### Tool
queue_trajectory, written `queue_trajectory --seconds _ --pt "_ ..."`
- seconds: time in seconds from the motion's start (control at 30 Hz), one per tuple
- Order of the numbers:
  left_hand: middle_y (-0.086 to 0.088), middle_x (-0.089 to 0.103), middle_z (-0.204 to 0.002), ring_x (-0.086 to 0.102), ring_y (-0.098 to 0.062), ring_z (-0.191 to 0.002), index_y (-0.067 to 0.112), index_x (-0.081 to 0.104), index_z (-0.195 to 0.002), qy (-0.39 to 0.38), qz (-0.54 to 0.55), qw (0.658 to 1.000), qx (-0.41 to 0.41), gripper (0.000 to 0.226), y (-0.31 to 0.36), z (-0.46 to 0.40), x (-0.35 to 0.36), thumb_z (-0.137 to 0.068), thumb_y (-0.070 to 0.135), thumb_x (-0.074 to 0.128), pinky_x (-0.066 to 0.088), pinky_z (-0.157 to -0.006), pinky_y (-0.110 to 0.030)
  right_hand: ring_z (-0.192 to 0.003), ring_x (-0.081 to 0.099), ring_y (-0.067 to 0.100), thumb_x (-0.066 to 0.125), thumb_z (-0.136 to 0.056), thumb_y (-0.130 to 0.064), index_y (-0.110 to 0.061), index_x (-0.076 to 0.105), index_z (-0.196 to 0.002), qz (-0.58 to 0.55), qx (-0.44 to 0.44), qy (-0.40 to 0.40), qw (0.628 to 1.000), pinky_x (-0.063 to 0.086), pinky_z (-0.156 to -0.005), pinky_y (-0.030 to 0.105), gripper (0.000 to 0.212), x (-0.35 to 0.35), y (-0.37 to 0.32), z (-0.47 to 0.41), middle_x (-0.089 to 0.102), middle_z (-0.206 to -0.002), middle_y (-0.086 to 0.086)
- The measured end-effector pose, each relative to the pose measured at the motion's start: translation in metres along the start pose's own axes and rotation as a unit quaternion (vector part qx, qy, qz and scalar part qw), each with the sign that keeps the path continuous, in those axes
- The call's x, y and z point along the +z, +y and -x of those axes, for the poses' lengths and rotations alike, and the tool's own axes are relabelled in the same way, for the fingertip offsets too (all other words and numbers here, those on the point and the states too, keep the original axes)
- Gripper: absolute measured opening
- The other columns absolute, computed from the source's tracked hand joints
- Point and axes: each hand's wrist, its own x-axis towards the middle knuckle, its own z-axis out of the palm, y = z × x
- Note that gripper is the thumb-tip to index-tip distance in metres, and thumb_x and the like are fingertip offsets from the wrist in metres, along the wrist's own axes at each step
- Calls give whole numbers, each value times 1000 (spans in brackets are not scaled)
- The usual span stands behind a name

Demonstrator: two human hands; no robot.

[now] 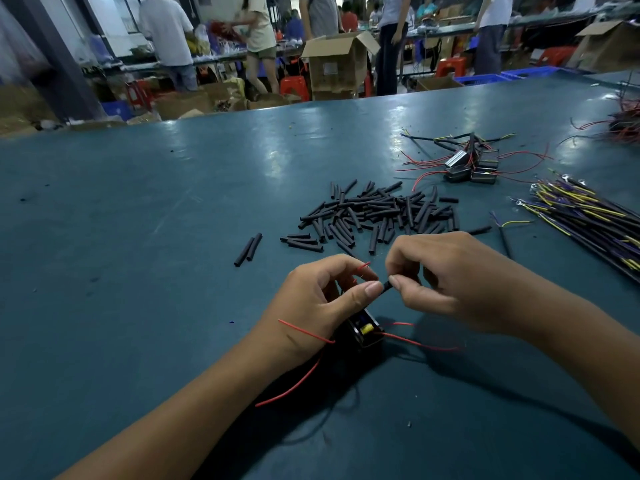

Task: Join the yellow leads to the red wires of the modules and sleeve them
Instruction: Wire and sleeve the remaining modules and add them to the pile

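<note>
Left hand (320, 299): pinching a red wire (363, 266) and bracing the module (365, 332) near the tabletop (173, 202), keeping the joint steady
Right hand (446, 282): gripping a black sleeve (387, 286), feeding it toward the left thumb
Sleeves (374, 216): lying loose just beyond the hands
Leads (585, 216): waiting far right
Modules (472, 166): lying behind the sleeves

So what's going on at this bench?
A person is working a black sleeve between both thumbs and forefingers. The left hand also holds a module with red wires. More sleeves lie just beyond on the table, done modules and yellow leads to the right.
</note>
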Motion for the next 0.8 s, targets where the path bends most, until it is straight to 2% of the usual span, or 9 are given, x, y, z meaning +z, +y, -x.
queue_trajectory --seconds 0.17,0.3,0.4,0.57,0.7,0.8 --pt "1 62 -70 54 -10 -64 21 73 -91 -21 45 999 -10 14 2 1 0 -85 33 75 46 -62 -24 -62 47 -8 60 -88 -25 -22 57 -84 -27 4 20 999 31 -60 6 6 3 -1 -1 53 -69 -17" --pt "-3 61 -70 52 -10 -65 15 72 -86 -31 49 998 -13 14 0 1 0 -84 28 77 45 -62 -27 -63 48 -5 60 -87 -23 -22 56 -84 -39 11 19 999 32 -59 6 5 4 -3 0 53 -69 -16" --pt "1 61 -68 51 -7 -63 14 72 -83 -36 32 999 -2 14 -1 0 0 -86 27 75 45 -60 -22 -63 47 -3 58 -86 -25 -24 54 -84 -24 15 21 999 33 -60 10 5 6 -4 0 51 -68 -16" --pt "8 62 -67 53 -5 -63 17 71 -79 -36 -8 999 9 14 0 -1 -2 -85 30 73 46 -62 -27 -65 46 6 52 -86 -30 -24 52 -84 4 12 19 1000 34 -60 17 6 8 -3 0 49 -66 -15" --pt "8 60 -66 50 -5 -61 16 71 -80 -49 -12 999 9 14 -1 1 -5 -88 26 74 43 -59 -23 -62 47 -2 58 -85 -23 -28 50 -82 -20 1 22 1000 33 -61 9 11 5 -3 0 47 -65 -19" --pt "9 58 -64 49 -5 -60 14 71 -80 -62 3 998 1 13 -1 1 -6 -89 22 74 43 -58 -21 -62 48 -2 60 -85 -21 -29 50 -82 -30 -5 20 999 35 -60 11 12 4 -3 -1 48 -64 -20"
